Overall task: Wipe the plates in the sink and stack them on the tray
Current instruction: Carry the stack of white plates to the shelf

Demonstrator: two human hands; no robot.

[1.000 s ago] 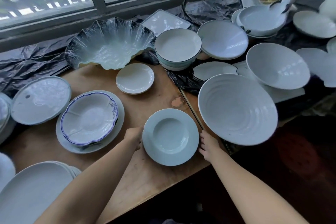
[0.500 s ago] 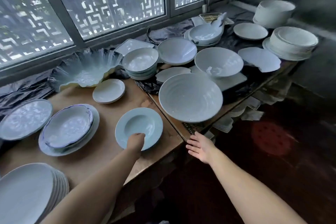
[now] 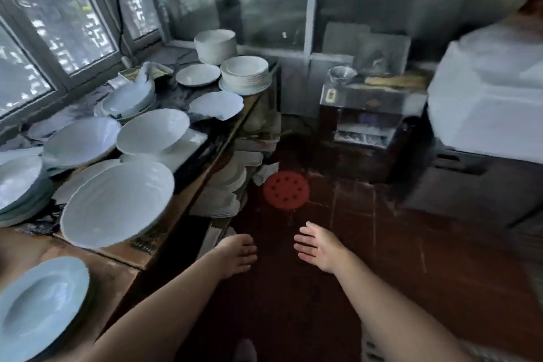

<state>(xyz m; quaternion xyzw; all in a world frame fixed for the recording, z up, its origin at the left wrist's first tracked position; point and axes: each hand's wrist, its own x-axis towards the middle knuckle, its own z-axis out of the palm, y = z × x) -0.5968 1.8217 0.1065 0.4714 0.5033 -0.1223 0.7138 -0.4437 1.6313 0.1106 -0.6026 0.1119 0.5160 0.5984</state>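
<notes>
A second before, both hands had flanked the pale blue deep-rimmed plate [image 3: 41, 307] on the wooden table [image 3: 117, 276]; half a second on, the left hand alone touched its near rim while the right had drawn off the table edge. By this moment both had left the plate, and the view had swung well to the right, away from the window and toward the dark tiled floor [image 3: 382, 244]. The plate lay flat on the table at the lower left, untouched, with the big white ribbed bowl [image 3: 117, 203] beyond it and more white bowls and stacked plates [image 3: 245, 73] crowding the table's far end. From this I judged that one plate had been set down and let go, and that the person was turning away, most likely to fetch the next one; neither a sink nor a tray could be made out here, so how much of the job remained I could not tell. The left hand [image 3: 238, 253] hung past the table's edge over the floor, back upward, fingers loosely bent downward and holding nothing. The right hand [image 3: 318, 247] was spread out flat just beside it, fingers straight and a little apart, touching nothing and gripping nothing. A red round perforated thing [image 3: 286, 190] lay on the floor ahead of both hands, and a blurred white box [image 3: 487, 106] stood at the right
</notes>
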